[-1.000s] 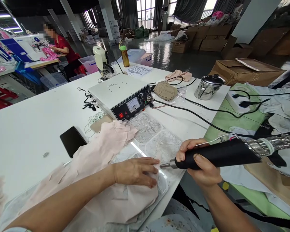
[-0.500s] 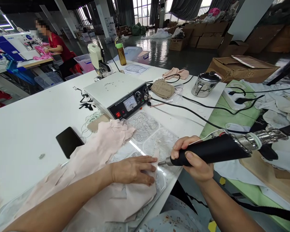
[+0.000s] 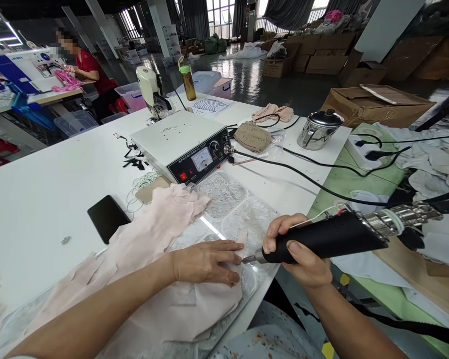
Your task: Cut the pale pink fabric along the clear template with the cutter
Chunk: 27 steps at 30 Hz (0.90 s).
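My left hand (image 3: 205, 260) lies flat, fingers stretched out, pressing pale pink fabric (image 3: 160, 259) onto a clear plastic sheet (image 3: 243, 214) at the near edge of the white table (image 3: 41, 199). My right hand (image 3: 303, 252) is wrapped round the black handle of a handheld welding tool (image 3: 329, 239). The tool's metal tip touches the fabric right at my left fingertips. A black cable (image 3: 295, 174) runs from the tool to a white control box (image 3: 187, 144) with a meter and knobs.
A black phone (image 3: 108, 218) lies left of the fabric. A metal pot (image 3: 319, 128), fabric pieces (image 3: 252, 136) and a bottle (image 3: 189, 82) stand farther back. A side surface with white cloth (image 3: 430, 164) is at right. Another person in red (image 3: 88, 67) works at far left.
My right hand has brought the tool's tip leftward until it meets the fabric at my left fingertips. My left hand has stayed flat on the fabric.
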{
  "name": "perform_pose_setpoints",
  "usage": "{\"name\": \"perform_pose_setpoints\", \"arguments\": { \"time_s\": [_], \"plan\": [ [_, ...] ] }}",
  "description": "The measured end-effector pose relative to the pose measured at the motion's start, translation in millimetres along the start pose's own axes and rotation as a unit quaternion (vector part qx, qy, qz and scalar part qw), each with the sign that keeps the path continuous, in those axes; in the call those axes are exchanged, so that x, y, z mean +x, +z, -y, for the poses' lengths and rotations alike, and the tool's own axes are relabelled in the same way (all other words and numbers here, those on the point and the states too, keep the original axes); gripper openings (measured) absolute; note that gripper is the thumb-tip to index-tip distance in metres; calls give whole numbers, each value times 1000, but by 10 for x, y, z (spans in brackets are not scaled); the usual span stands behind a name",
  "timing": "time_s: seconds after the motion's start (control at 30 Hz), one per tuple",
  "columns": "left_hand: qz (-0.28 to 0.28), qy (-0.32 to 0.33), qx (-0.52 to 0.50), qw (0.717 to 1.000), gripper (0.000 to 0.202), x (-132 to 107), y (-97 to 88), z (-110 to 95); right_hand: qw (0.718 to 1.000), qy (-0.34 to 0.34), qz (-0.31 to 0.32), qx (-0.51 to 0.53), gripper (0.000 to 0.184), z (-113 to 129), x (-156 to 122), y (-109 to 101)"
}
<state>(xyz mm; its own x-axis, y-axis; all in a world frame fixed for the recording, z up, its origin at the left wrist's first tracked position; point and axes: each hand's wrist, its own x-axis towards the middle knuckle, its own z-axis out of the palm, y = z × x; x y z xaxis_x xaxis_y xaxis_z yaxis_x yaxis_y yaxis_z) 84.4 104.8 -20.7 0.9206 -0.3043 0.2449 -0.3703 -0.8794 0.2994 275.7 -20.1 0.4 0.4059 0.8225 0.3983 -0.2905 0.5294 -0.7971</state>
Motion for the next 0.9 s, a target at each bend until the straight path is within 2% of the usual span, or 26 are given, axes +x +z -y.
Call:
{"name": "perform_pose_setpoints", "arguments": {
  "time_s": [0.47, 0.7, 0.9],
  "plan": [
    [-9, 10, 4, 1000, 16, 12, -23, 0, 1000, 6, 1, 29, 11, 26, -25, -29],
    [30, -1, 1, 1000, 19, 20, -66, -2, 997, 23, -25, 68, 16, 136, -264, 15],
    [7, 9, -10, 1000, 17, 35, -81, -14, 997, 35, 7, 69, 14, 71, -473, 66]
  ]
}}
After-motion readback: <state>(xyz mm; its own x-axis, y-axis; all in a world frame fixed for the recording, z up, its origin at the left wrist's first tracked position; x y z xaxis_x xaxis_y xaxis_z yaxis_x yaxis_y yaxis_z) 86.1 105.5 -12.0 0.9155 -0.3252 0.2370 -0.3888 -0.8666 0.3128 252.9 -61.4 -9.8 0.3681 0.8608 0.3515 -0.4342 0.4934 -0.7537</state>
